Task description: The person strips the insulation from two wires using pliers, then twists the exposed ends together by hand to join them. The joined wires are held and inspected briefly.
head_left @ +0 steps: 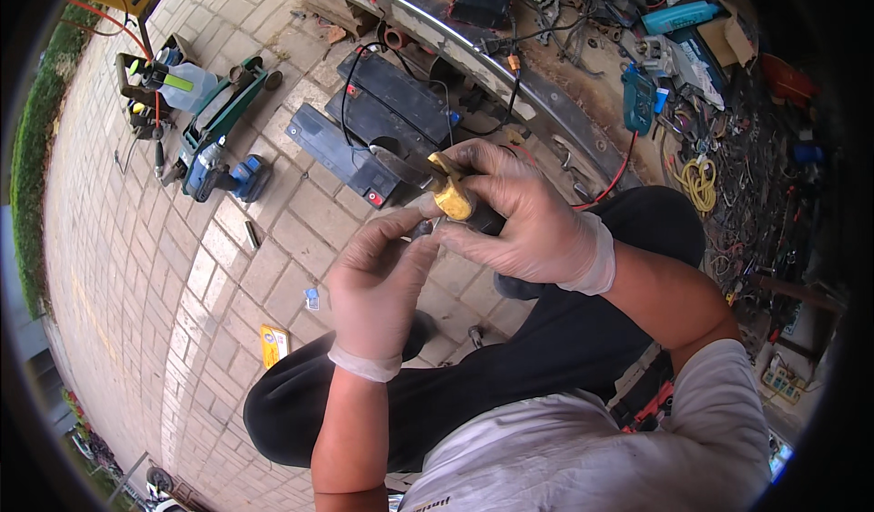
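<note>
My gloved right hand (519,221) grips a yellow-and-black piece (452,200), perhaps a tool head, with a flat dark metal part pointing up and left; its exact kind is unclear. My gloved left hand (373,294) is raised just left of and below it, fingers closed at a small dark item (421,230) that is partly hidden, the fingertips meeting those of my right hand. Both hands are held above my crossed legs (510,348), over the paving. Beyond them lie grey-black batteries (364,111) with red terminals and black cables.
A blue cordless drill (218,180), a spray bottle (187,89) and a green tool (223,111) lie left. A cluttered metal ledge (583,121) with cables, tools and parts runs along the right. A yellow packet (273,344) rests by my left knee.
</note>
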The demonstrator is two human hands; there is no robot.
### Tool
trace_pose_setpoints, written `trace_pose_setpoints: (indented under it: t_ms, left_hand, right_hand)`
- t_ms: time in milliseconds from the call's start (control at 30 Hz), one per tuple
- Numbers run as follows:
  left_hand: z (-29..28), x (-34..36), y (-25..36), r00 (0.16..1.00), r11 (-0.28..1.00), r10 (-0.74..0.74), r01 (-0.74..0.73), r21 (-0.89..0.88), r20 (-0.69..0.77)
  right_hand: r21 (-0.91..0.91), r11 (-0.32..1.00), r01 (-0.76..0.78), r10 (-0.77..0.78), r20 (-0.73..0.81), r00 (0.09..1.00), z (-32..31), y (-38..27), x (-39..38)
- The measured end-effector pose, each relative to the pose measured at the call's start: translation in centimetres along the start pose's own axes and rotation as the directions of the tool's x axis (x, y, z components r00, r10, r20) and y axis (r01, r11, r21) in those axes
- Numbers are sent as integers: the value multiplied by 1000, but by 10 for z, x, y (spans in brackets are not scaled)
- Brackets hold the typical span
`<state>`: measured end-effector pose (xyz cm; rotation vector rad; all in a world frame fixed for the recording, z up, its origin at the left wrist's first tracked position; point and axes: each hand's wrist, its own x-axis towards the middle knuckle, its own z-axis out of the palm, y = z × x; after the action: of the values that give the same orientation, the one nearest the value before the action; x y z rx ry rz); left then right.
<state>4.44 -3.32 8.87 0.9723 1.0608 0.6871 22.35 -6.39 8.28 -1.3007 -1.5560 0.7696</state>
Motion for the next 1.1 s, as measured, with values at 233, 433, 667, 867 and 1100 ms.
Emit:
trace_pose_setpoints:
  t_ms: [233, 433, 667, 867, 1100]
  left_hand:
    - [-1, -5, 4, 997, 997, -71, 71, -28, 23]
    - [-6, -3, 7, 992, 950, -92, 113, -292, 87]
    - [-5, -4, 4, 991, 975, -96, 112, -193, 88]
    - [-7, -4, 4, 992, 959, -83, 106, -263, 95]
    - [-5, -3, 9, 996, 960, -44, 64, -273, 77]
  right_hand:
    - [37, 999, 2, -2, 8, 1000, -1, 3, 1]
    - [277, 946, -169, 159, 57, 986, 0, 2, 1]
    - [166, 986, -5, 11, -33, 999, -1, -2, 4]
    - [84, 995, -60, 61, -7, 998, 4, 0, 0]
    - [39, 999, 11, -8, -99, 995, 7, 1, -1]
